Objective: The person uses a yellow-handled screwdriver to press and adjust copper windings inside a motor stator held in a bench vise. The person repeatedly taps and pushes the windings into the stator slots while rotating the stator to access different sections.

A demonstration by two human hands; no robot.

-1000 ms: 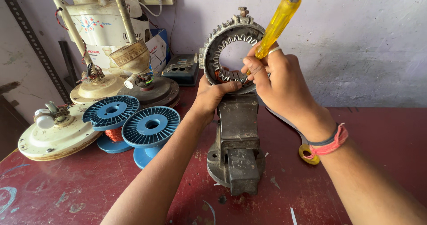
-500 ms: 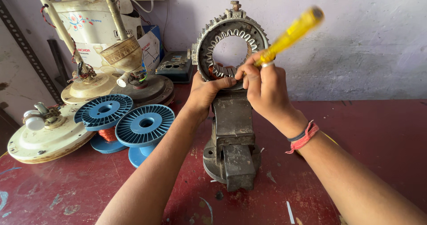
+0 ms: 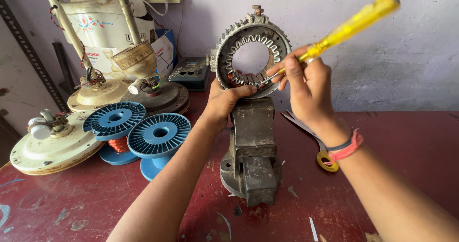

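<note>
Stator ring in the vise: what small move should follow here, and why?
Probably ease the screwdriver tip further along the slot. The right hand has its tip at the lower inner teeth of the stator ring, while the left hand braces the ring above the vise.

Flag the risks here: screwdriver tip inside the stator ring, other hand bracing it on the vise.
1. The screwdriver tip works at the slots of the stator ring; a slip could nick the copper windings.
2. The left hand grips the ring's lower rim close to that tip, so a slip could jab its fingers.
3. The ring stands upright on the vise; how firmly it is clamped cannot be told, and prying may tilt it.
</note>
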